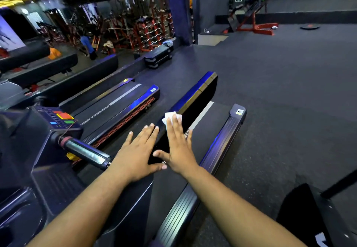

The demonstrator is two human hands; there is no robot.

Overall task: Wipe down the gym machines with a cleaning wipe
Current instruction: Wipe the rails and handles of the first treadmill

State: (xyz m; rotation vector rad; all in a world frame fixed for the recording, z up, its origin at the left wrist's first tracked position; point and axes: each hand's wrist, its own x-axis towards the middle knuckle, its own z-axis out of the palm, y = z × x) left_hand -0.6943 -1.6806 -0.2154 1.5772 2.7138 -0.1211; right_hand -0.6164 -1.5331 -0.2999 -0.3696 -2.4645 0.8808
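A white cleaning wipe (pixel 170 117) lies on the glossy black side arm (pixel 195 99) of the treadmill in front of me. My right hand (pixel 176 146) is flat on that arm, its fingertips pressing the wipe down. My left hand (pixel 138 153) rests flat and empty just left of it, fingers spread, on the same arm's near part. The treadmill's belt (pixel 210 123) and ribbed right side rail (pixel 222 144) run below the hands.
A second treadmill (pixel 119 103) stands to the left, its console (pixel 59 119) with red and green buttons and a handlebar (pixel 87 153) near my left arm. Dark rubber floor (pixel 280 92) spreads to the right. A mirror wall and red machines stand at the back.
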